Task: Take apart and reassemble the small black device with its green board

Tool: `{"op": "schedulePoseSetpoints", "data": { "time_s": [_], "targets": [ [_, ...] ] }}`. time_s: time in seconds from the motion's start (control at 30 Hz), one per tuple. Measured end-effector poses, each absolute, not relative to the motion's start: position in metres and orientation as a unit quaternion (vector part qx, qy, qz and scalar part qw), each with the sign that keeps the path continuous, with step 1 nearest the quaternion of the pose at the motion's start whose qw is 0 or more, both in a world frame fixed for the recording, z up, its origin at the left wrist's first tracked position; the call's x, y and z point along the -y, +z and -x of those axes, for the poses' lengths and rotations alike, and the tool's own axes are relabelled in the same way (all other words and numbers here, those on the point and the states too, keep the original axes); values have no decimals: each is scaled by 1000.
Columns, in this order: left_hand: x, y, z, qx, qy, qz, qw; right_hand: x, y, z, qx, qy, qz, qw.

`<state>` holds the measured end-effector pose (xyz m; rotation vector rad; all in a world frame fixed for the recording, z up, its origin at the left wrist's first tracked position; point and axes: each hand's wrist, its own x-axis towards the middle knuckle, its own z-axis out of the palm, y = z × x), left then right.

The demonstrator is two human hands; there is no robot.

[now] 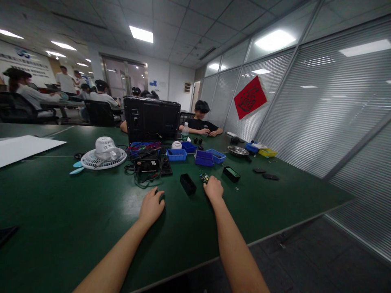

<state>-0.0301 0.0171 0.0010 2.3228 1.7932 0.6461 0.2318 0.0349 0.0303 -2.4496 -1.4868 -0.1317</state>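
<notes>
My right hand (214,189) is closed on a small circuit board (204,178) with electronic parts on it, down at the green table top. Just left of that board lies an open black plastic box (187,184), its hollow side up. A second black box (231,174), with a green panel showing inside, is to the right of my right hand. My left hand (152,205) rests on the table with fingers apart and nothing in them, left of the open box. A small light ring (237,188) lies near the second box.
A white fan part (104,156) and a black device with cables (147,165) stand left. Blue bins (176,155), a metal bowl (238,151) and a yellow tray (267,152) line the back. Flat black pieces (270,177) lie right. Behind a large black panel (152,118), a person sits opposite.
</notes>
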Motion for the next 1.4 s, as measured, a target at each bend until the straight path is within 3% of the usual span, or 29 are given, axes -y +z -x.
{"op": "schedulePoseSetpoints", "data": {
  "time_s": [0.27,0.6,0.7,0.87,0.97,1.4],
  "targets": [
    [-16,2,30,-597,206,-772,72,-31,34,-234,540,-60,827,146],
    [-18,-1,30,-597,206,-772,68,-36,33,-244,509,39,847,146],
    [-18,-2,30,-596,207,-773,61,-36,35,-240,497,22,841,212],
    [-19,-3,30,-593,203,-777,54,-33,39,-217,525,-28,738,424],
    [-19,-5,30,-591,204,-779,49,-30,39,-198,542,-15,693,475],
    [-16,-3,28,-588,212,-779,47,-37,24,-182,569,-38,696,437]
  ]
}}
